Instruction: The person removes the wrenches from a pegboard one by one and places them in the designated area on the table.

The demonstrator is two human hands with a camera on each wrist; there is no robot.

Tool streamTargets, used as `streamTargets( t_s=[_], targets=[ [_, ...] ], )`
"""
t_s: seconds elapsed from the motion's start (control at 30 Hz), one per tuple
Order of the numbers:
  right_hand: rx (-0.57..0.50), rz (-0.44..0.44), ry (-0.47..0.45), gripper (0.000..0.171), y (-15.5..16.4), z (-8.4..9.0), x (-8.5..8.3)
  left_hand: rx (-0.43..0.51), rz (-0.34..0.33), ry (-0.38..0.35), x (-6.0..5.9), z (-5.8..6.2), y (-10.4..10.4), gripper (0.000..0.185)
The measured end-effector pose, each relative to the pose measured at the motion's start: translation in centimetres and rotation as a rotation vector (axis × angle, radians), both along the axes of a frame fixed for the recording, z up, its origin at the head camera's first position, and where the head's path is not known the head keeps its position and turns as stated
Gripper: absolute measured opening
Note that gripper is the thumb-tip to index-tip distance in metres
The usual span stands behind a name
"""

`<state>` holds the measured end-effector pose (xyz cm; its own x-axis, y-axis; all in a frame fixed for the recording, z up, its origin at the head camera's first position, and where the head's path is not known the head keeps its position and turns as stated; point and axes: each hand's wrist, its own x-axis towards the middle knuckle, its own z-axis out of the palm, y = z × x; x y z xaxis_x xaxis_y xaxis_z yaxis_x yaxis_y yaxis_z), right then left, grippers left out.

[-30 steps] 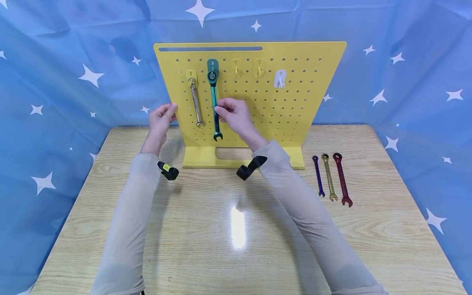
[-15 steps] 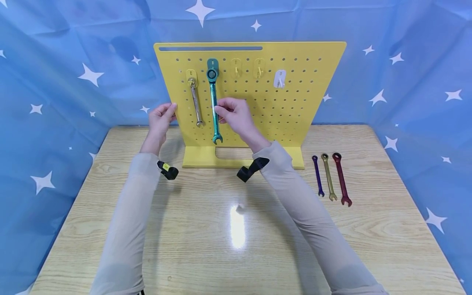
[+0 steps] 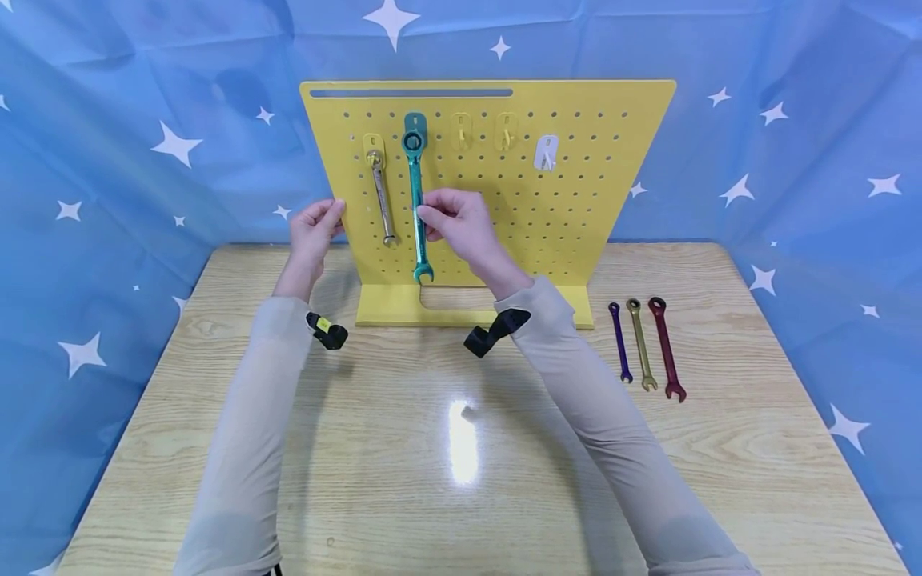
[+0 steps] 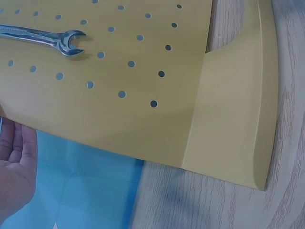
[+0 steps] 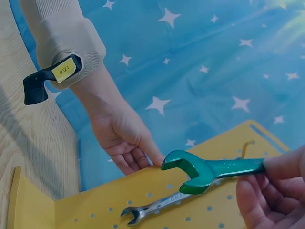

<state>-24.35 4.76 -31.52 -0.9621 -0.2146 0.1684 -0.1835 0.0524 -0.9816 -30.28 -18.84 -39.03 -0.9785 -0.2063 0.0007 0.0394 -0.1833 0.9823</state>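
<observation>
My right hand (image 3: 461, 224) pinches the shank of a green combination wrench (image 3: 417, 188) between thumb and fingers. The wrench points open end down, its ring end in front of a teal hook plate (image 3: 415, 122); whether the ring is on the hook I cannot tell. In the right wrist view the wrench's open jaw (image 5: 190, 171) stands off the board. My left hand (image 3: 314, 230) grips the left edge of the yellow pegboard (image 3: 547, 216), thumb in front and fingers behind. A silver wrench (image 3: 382, 196) hangs from a yellow hook beside the green one.
Two yellow hooks (image 3: 462, 132) and a white hook (image 3: 546, 152) sit farther right on the board. On the table (image 3: 403, 448) at right lie a purple wrench (image 3: 621, 344), a gold wrench (image 3: 641, 346) and a red wrench (image 3: 667, 350). A blue star-patterned cloth (image 3: 792, 160) surrounds the table.
The green wrench has tipped outward: its ring end sits slightly higher against the teal hook plate and its open end shows lower. My left hand stays on the board's edge.
</observation>
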Motion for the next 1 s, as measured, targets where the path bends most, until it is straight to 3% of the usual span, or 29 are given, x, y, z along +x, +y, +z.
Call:
streamTargets(
  t_s=[0.43,1.0],
  targets=[
    [-0.008,-0.009,0.067,0.013,1.3,0.3,0.7,-0.007,-0.006,0.002,0.0,0.1,0.1,0.009],
    [0.008,-0.045,0.129,0.015,5.9,0.0,1.3,-0.026,0.006,-0.001,0.1,0.0,0.1,0.009]
  ],
)
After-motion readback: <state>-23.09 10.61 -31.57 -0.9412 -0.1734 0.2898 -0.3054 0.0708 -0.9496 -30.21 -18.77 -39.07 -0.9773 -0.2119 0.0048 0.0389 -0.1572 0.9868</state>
